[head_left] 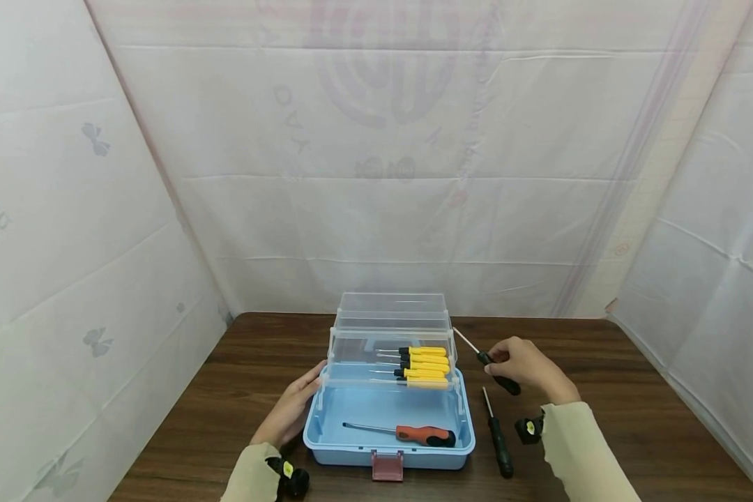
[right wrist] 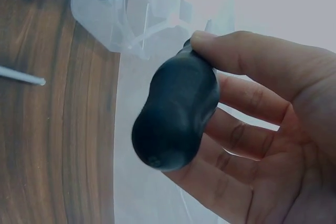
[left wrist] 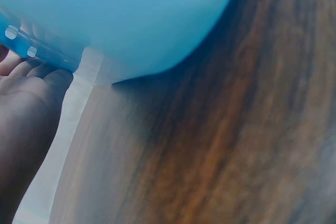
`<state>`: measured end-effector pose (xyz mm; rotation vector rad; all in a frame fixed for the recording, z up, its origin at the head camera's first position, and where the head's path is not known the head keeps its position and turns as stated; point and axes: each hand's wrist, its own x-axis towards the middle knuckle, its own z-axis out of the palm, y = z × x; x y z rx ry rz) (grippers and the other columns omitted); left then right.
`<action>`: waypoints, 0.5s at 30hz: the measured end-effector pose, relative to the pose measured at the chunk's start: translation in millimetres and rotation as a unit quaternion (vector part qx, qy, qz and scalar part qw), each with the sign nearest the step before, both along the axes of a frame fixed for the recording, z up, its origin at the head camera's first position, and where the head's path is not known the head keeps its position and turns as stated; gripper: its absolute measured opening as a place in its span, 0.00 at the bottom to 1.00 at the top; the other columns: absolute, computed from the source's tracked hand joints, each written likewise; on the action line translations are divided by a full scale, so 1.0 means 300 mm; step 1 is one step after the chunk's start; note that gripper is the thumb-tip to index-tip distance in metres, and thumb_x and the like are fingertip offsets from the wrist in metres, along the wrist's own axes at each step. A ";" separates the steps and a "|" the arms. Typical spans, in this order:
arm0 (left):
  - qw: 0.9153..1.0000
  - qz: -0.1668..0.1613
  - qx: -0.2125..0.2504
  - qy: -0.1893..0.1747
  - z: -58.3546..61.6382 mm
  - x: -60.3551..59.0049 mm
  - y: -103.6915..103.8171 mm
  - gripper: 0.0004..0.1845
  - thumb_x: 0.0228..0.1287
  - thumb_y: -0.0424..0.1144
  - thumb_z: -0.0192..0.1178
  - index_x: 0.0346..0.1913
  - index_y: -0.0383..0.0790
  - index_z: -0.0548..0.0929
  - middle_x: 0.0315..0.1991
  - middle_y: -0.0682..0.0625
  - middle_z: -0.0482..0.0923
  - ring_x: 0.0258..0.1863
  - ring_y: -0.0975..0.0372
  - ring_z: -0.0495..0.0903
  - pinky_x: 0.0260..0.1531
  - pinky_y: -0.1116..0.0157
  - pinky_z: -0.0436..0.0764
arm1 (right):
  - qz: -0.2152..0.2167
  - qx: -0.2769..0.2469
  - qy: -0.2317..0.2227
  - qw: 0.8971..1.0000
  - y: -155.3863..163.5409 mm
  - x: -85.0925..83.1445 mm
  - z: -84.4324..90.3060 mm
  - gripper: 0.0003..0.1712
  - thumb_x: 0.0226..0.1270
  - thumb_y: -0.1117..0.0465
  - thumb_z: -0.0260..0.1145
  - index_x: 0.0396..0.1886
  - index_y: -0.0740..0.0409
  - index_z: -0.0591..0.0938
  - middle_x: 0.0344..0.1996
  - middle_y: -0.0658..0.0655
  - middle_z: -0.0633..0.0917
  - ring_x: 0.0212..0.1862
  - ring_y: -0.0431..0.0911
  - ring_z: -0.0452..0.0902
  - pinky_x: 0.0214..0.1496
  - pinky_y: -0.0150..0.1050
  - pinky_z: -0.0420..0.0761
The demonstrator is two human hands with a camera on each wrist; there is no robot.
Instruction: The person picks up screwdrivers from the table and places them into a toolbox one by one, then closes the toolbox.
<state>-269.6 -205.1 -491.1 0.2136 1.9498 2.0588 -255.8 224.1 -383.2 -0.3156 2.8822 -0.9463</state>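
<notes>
My right hand (head_left: 525, 364) pinches a screwdriver (head_left: 502, 376) by its dark handle, right of the toolbox, shaft pointing up and left. In the right wrist view, the thumb and fingers hold that black handle (right wrist: 176, 108). My left hand (head_left: 291, 406) rests along the left side of the blue toolbox (head_left: 385, 457), fingers fairly straight at its rim. Inside the box lies a screwdriver with a red and black handle (head_left: 419, 435). Several yellow-handled screwdrivers (head_left: 428, 360) sit in the clear raised tray. Another dark-handled screwdriver (head_left: 500, 450) lies on the table, right of the box.
The toolbox stands open on a dark wooden table (head_left: 226, 401), its clear upper trays (head_left: 392, 303) folded up at the back. A pinkish latch (head_left: 387, 466) hangs at its front. White printed sheets (head_left: 401, 209) enclose the table's back and sides.
</notes>
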 end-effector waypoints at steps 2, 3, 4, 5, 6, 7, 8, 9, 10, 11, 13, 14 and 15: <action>1.000 0.001 -0.001 -0.001 0.001 -0.001 0.001 0.34 0.74 0.47 0.47 0.76 0.41 0.51 0.77 0.39 0.43 0.75 0.44 0.46 0.70 0.42 0.52 | 0.000 -0.001 0.001 1.000 -0.005 -0.004 0.007 0.15 0.59 0.61 0.69 0.41 0.67 0.84 0.33 0.55 0.85 0.32 0.44 0.79 0.36 0.44 0.83; 1.000 0.000 -0.001 -0.001 0.001 -0.001 0.001 0.34 0.74 0.47 0.47 0.76 0.41 0.50 0.77 0.39 0.43 0.75 0.44 0.45 0.70 0.42 0.52 | 0.001 0.000 0.002 1.000 -0.007 -0.005 0.011 0.14 0.59 0.61 0.69 0.41 0.67 0.84 0.33 0.55 0.85 0.32 0.43 0.79 0.36 0.44 0.83; 1.000 0.001 -0.002 0.000 0.000 -0.002 0.001 0.34 0.74 0.48 0.48 0.76 0.41 0.50 0.77 0.39 0.43 0.75 0.44 0.46 0.70 0.42 0.52 | 0.002 0.001 0.004 1.000 -0.009 -0.007 0.015 0.14 0.59 0.61 0.69 0.41 0.66 0.84 0.32 0.55 0.85 0.32 0.43 0.79 0.36 0.44 0.83; 1.000 0.002 -0.003 0.000 0.000 -0.003 0.002 0.34 0.74 0.48 0.48 0.76 0.40 0.50 0.77 0.38 0.43 0.75 0.44 0.46 0.70 0.42 0.52 | 0.003 0.001 0.005 1.000 -0.011 -0.009 0.018 0.14 0.60 0.61 0.69 0.41 0.66 0.84 0.32 0.55 0.85 0.32 0.43 0.79 0.36 0.44 0.83; 1.000 0.001 -0.004 0.000 -0.001 -0.003 0.002 0.34 0.74 0.48 0.48 0.76 0.40 0.50 0.77 0.38 0.43 0.75 0.44 0.46 0.70 0.42 0.52 | 0.001 0.001 0.005 1.000 -0.013 -0.011 0.021 0.14 0.60 0.61 0.69 0.42 0.66 0.84 0.32 0.55 0.85 0.32 0.43 0.80 0.36 0.44 0.83; 1.000 0.001 -0.004 0.001 -0.001 -0.003 0.001 0.34 0.74 0.48 0.48 0.76 0.40 0.50 0.77 0.38 0.43 0.75 0.44 0.46 0.70 0.42 0.52 | 0.001 0.001 0.005 1.000 -0.015 -0.012 0.024 0.14 0.60 0.61 0.68 0.42 0.66 0.84 0.32 0.55 0.86 0.32 0.43 0.80 0.36 0.44 0.83; 1.000 0.001 -0.003 0.001 -0.002 -0.004 0.001 0.34 0.74 0.48 0.48 0.76 0.40 0.50 0.77 0.38 0.43 0.75 0.43 0.46 0.70 0.42 0.52 | 0.001 0.002 0.005 1.000 -0.018 -0.012 0.027 0.14 0.60 0.61 0.68 0.42 0.66 0.84 0.32 0.55 0.86 0.32 0.43 0.80 0.36 0.44 0.83; 1.000 0.000 -0.004 0.001 -0.002 -0.004 0.001 0.35 0.74 0.48 0.48 0.76 0.40 0.50 0.77 0.38 0.43 0.75 0.43 0.46 0.70 0.42 0.52 | 0.001 0.002 0.005 1.000 -0.020 -0.013 0.031 0.13 0.60 0.61 0.68 0.42 0.65 0.84 0.32 0.55 0.86 0.32 0.43 0.80 0.36 0.43 0.83; 1.000 0.000 -0.004 0.002 -0.003 -0.004 0.001 0.35 0.74 0.48 0.48 0.76 0.40 0.50 0.77 0.38 0.43 0.75 0.43 0.45 0.70 0.42 0.52 | 0.000 0.002 0.004 1.000 -0.022 -0.015 0.033 0.13 0.60 0.61 0.68 0.42 0.65 0.85 0.33 0.55 0.86 0.32 0.43 0.80 0.37 0.43 0.83; 1.000 0.000 -0.003 0.002 -0.003 -0.003 0.001 0.35 0.74 0.48 0.48 0.76 0.40 0.50 0.77 0.38 0.43 0.75 0.43 0.45 0.70 0.42 0.52 | -0.002 0.001 0.002 1.000 -0.026 -0.016 0.035 0.13 0.60 0.61 0.68 0.42 0.65 0.85 0.33 0.55 0.86 0.32 0.43 0.79 0.37 0.43 0.83; 1.000 -0.001 -0.003 0.002 -0.003 -0.003 0.001 0.35 0.74 0.48 0.47 0.76 0.40 0.50 0.77 0.38 0.43 0.75 0.43 0.45 0.70 0.42 0.52 | 0.001 0.004 0.004 1.000 -0.031 -0.020 0.041 0.13 0.61 0.61 0.68 0.43 0.64 0.85 0.33 0.55 0.85 0.33 0.43 0.79 0.37 0.43 0.82; 1.000 0.000 -0.003 0.002 -0.003 -0.002 0.001 0.35 0.74 0.48 0.47 0.76 0.40 0.50 0.77 0.38 0.43 0.75 0.43 0.45 0.70 0.42 0.52 | 0.001 0.004 0.004 1.000 -0.035 -0.022 0.043 0.13 0.61 0.61 0.68 0.43 0.64 0.85 0.34 0.55 0.85 0.33 0.43 0.78 0.38 0.43 0.82; 1.000 0.001 -0.004 0.002 -0.003 -0.002 0.001 0.35 0.74 0.48 0.47 0.76 0.40 0.50 0.77 0.38 0.43 0.75 0.43 0.44 0.70 0.42 0.52 | 0.001 0.004 0.004 1.000 -0.038 -0.025 0.044 0.13 0.61 0.62 0.68 0.43 0.64 0.85 0.33 0.55 0.85 0.32 0.44 0.78 0.38 0.43 0.82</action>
